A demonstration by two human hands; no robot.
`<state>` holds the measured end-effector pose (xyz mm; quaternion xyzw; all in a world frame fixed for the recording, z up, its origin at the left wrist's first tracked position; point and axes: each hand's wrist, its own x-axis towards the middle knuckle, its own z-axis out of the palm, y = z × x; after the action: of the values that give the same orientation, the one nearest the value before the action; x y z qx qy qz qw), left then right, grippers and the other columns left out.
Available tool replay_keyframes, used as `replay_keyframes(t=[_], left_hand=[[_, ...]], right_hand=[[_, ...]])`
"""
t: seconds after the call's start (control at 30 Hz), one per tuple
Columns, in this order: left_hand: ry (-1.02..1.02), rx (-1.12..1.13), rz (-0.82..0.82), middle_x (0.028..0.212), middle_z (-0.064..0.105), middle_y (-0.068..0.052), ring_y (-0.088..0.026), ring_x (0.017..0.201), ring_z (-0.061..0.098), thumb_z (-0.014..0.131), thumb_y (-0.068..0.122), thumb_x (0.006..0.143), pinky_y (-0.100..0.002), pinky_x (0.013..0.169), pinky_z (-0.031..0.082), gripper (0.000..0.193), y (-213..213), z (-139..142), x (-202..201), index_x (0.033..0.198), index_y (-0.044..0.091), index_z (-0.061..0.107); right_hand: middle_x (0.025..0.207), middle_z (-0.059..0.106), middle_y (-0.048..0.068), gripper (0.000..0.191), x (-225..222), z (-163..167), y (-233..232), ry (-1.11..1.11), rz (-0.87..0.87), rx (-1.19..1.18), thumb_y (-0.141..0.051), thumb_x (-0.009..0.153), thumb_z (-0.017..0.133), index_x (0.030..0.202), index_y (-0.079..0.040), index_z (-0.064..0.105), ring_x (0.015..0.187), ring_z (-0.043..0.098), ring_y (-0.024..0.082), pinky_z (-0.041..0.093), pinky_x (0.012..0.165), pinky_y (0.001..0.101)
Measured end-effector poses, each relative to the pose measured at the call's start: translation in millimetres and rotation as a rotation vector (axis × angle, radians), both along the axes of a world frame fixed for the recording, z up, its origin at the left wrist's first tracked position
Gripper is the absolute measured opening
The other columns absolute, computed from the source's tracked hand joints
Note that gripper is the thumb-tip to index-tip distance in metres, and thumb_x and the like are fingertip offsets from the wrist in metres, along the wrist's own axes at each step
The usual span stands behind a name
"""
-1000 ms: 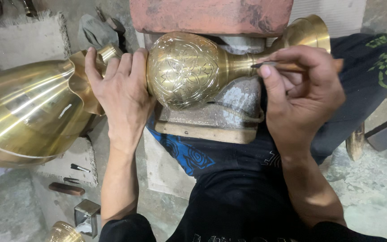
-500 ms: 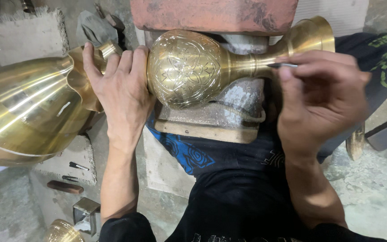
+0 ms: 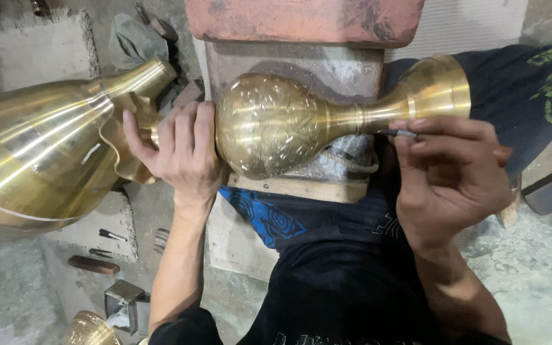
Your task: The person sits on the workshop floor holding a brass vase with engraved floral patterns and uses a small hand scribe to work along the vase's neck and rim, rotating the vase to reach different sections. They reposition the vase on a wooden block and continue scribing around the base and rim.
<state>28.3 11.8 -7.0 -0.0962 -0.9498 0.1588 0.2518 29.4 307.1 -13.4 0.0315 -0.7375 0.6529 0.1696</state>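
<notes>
The brass vase [image 3: 301, 124] lies on its side, long axis from 9 to 3 o'clock; the left hand [image 3: 177, 150] cups its round belly, and the right hand [image 3: 452, 172], at 3 o'clock, pinches a thin metal tool [image 3: 398, 133] against the neck.

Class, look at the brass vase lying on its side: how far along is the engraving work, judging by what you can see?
Done: the brass vase already carries engraved patterns on its round body. In hand: the left hand steadies the body while the right hand holds a thin engraving tool at the neck. Left: neck and flared foot look plain.
</notes>
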Motion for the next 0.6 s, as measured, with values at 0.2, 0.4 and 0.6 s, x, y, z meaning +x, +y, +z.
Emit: replay_keyframes(t=[0.2, 0.4, 0.6], left_hand=[[0.010, 0.085, 0.020, 0.112, 0.072, 0.000, -0.018, 0.111, 0.068, 0.064, 0.019, 0.107, -0.056, 0.129, 0.015, 0.019, 3, -8, 18, 0.123, 0.011, 0.071], [0.043, 0.143, 0.027, 0.113, 0.073, -0.001, -0.019, 0.114, 0.069, 0.067, 0.024, 0.108, -0.057, 0.127, 0.012, 0.021, 4, -15, 25, 0.123, 0.010, 0.071], [0.057, 0.167, 0.035, 0.112, 0.074, 0.000, -0.019, 0.113, 0.070, 0.066, 0.021, 0.107, -0.057, 0.129, 0.013, 0.019, 2, -17, 24, 0.121, 0.011, 0.072]], right_hand=[[0.112, 0.064, 0.015, 0.019, 7, -2, 2, -0.007, 0.038, -0.024, 0.011, 0.101, 0.078, 0.100, 0.002, 0.061, 0.098, 0.073, 0.019, 0.064, 0.087, 0.0248], [0.114, 0.064, 0.015, 0.018, 7, -2, 2, 0.003, 0.050, -0.019, 0.010, 0.099, 0.078, 0.099, 0.002, 0.061, 0.097, 0.074, 0.019, 0.065, 0.083, 0.0254], [0.112, 0.064, 0.014, 0.017, 6, -5, 1, 0.003, 0.053, -0.084, 0.009, 0.096, 0.076, 0.096, 0.001, 0.061, 0.096, 0.074, 0.020, 0.067, 0.084, 0.0275]])
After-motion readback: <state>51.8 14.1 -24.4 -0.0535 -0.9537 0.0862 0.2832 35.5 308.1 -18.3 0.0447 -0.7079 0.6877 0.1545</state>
